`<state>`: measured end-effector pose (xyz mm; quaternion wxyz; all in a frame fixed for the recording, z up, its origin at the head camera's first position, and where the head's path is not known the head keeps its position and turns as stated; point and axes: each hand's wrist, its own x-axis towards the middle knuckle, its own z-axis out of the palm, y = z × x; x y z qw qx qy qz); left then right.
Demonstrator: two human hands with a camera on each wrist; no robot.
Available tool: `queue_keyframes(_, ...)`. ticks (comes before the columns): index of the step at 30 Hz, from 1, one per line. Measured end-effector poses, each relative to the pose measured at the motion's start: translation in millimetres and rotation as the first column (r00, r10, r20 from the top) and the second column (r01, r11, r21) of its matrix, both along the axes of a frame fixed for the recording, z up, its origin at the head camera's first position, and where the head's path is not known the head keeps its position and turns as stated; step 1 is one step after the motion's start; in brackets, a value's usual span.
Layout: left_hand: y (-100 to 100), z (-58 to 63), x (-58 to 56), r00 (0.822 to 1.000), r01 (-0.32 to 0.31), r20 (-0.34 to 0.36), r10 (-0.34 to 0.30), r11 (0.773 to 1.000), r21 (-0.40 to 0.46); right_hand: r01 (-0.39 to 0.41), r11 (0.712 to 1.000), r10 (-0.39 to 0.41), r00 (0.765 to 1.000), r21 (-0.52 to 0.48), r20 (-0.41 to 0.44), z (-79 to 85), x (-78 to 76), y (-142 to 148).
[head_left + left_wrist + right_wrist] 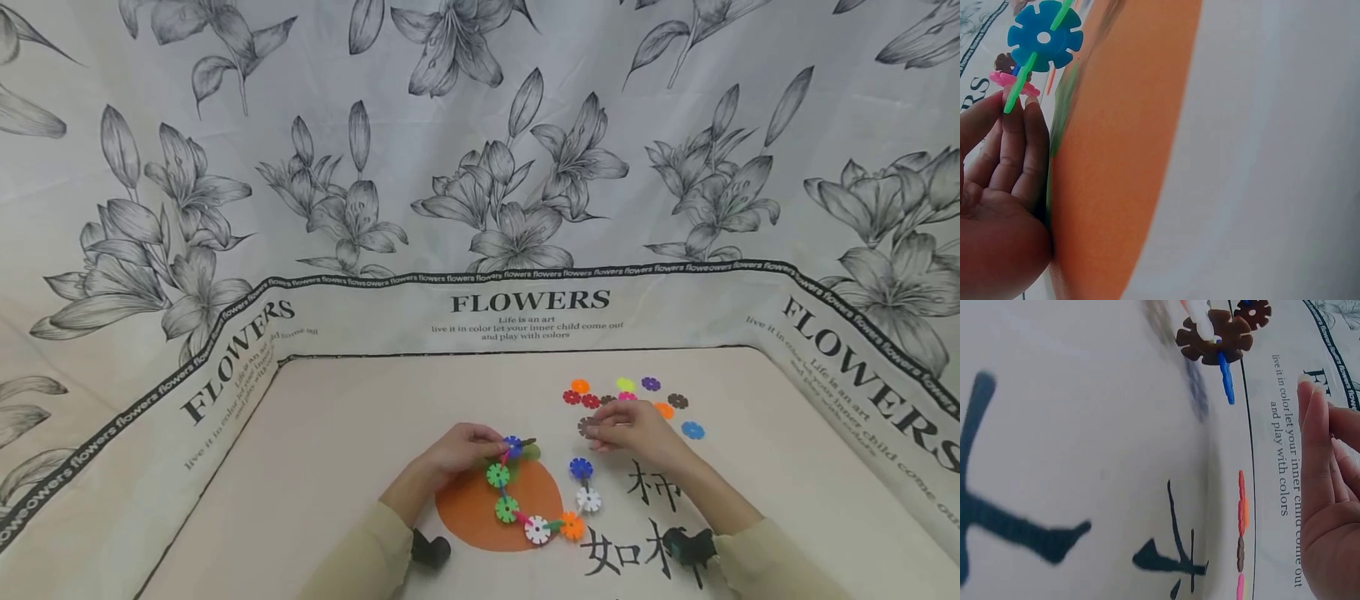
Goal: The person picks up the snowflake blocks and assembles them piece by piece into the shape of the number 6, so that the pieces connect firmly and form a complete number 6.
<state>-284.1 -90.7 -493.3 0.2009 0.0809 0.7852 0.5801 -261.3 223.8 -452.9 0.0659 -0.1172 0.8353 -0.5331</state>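
Note:
A chain of notched plastic discs [506,510] hangs in a U over the orange circle printed on the cloth. My left hand [463,447] pinches its left end by the blue disc [512,446]. In the left wrist view, a blue disc [1027,47] with green discs edge-on stands by the fingertips. My right hand [636,429] pinches a loose brown disc [586,427] above the chain's other end, a blue disc [581,468]. In the right wrist view the right fingertips [1315,394] meet, left of them a brown disc [1222,339] with a blue one edge-on.
Several loose discs in red, yellow, purple, brown and blue [693,430] lie on the cloth [360,417] beyond my right hand. Black brush characters [611,550] are printed at the near right. A flower-printed curtain [525,321] stands along the far side.

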Motion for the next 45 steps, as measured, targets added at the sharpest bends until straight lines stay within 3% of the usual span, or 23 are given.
queue_keyframes(9, -1, -2.2, 3.1, 0.999, 0.000, 0.032, -0.001, 1.000, 0.010, -0.129, 0.991, 0.130, 0.991, -0.046, 0.028, -2.2, -11.7, -25)
queue_keyframes(15, 1, -0.3, 0.3, 1.000, 0.009, 0.014, -0.009, 1.000, -0.001, -0.214, 0.976, 0.216, 0.975, -0.039, 0.053, -6.9, -20.6, -35)
queue_keyframes(24, 5, 5.1, -6.4, 1.000, 0.004, -0.007, -0.005, 1.000, -0.016, -0.228, 0.971, 0.234, 0.966, -0.065, 0.108, -0.7, -27.6, -47)
queue_keyframes(37, 2, -6.0, 6.6, 0.999, -0.044, 0.028, 0.044, 0.999, -0.005, -0.227, 0.942, 0.281, 0.936, -0.247, 0.211, -24.4, -23.2, -51)
queue_keyframes(45, 5, -2.9, 3.3, 0.999, -0.046, 0.000, 0.046, 0.999, -0.013, -0.196, 0.940, 0.258, 0.944, -0.279, 0.206, -22.6, -24.8, -53)
